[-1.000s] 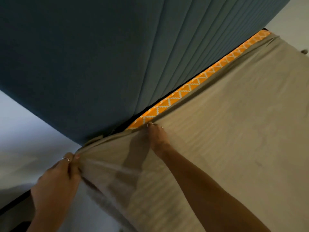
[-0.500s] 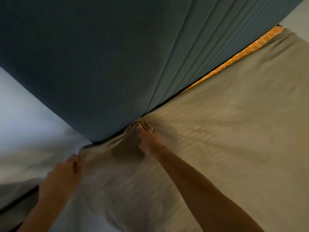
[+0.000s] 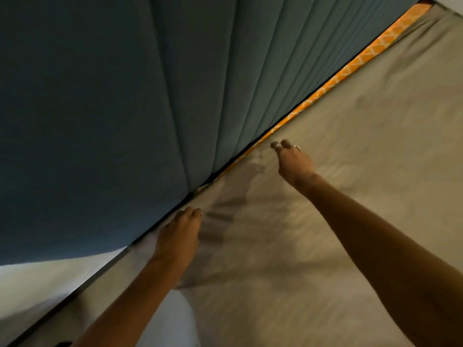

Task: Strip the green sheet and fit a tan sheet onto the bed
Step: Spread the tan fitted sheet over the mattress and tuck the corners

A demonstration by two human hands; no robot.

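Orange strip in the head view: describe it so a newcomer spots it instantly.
Find the big blue-grey padded headboard filling the upper left. Along its lower edge, where it meets the tan sheet, runs a narrow diagonal band, the orange strip. It is the only bright, white-patterned surface there.

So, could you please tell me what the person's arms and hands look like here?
Both forearms are bare, with no sleeves in view. The right hand wears a ring on one finger. No ring shows on the left hand in this blurred view. No watch or bracelet shows on either wrist.
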